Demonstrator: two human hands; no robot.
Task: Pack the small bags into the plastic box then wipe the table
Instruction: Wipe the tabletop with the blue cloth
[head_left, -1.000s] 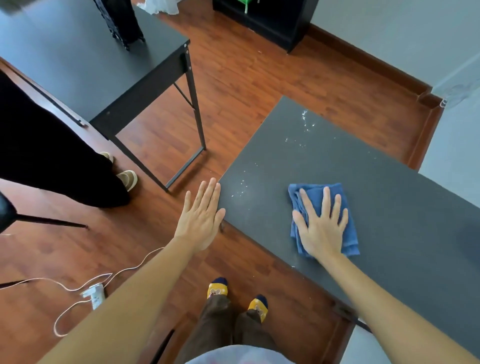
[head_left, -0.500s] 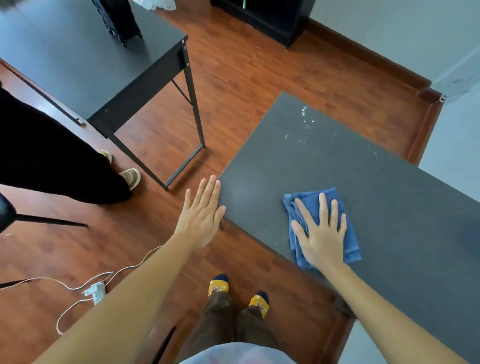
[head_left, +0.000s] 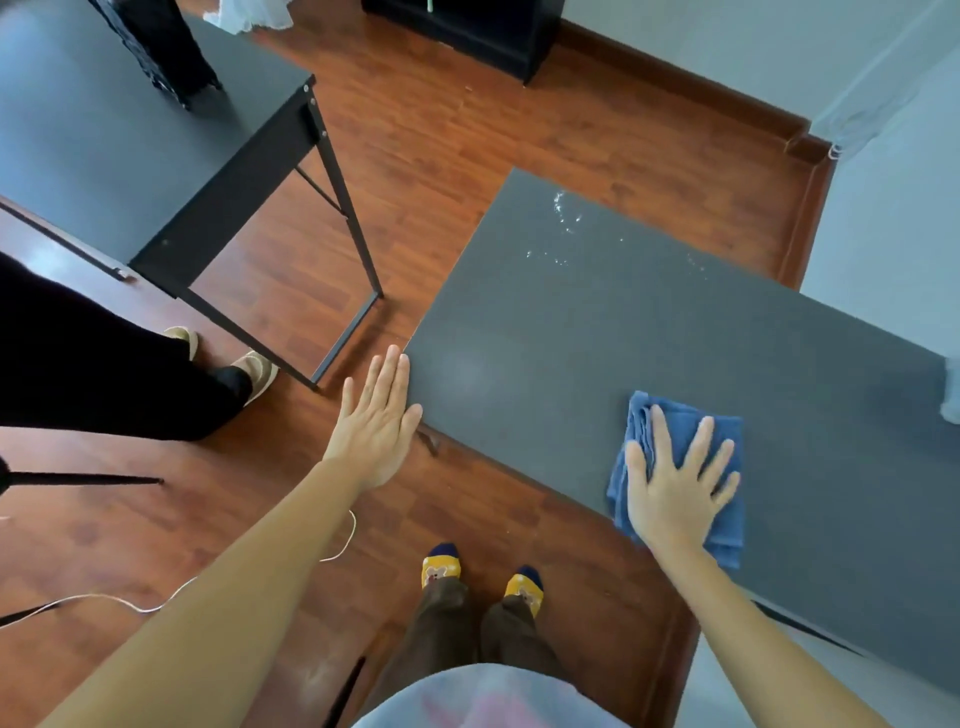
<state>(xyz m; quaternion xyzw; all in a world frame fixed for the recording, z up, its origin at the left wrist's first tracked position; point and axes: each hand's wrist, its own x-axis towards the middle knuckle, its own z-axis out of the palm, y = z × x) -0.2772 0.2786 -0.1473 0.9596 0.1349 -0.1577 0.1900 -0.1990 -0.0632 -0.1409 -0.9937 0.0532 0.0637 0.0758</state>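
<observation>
A folded blue cloth (head_left: 724, 530) lies on the dark grey table (head_left: 597, 332) near its front edge. My right hand (head_left: 675, 483) presses flat on the cloth with the fingers spread. My left hand (head_left: 376, 415) is flat and open, its fingers together, resting against the table's left corner edge and holding nothing. Water droplets (head_left: 566, 218) glisten at the table's far corner. No small bags or plastic box are in view.
A second dark table (head_left: 104, 135) with black metal legs stands at the left. Another person's dark trouser legs and slippers (head_left: 249, 364) are beside it. A white cable (head_left: 156, 603) runs over the wooden floor. My own feet (head_left: 483, 577) are below the table edge.
My right hand has slid the blue cloth to the right along the table's front edge. The droplets near the left corner are gone. My left hand has stayed at the corner.
</observation>
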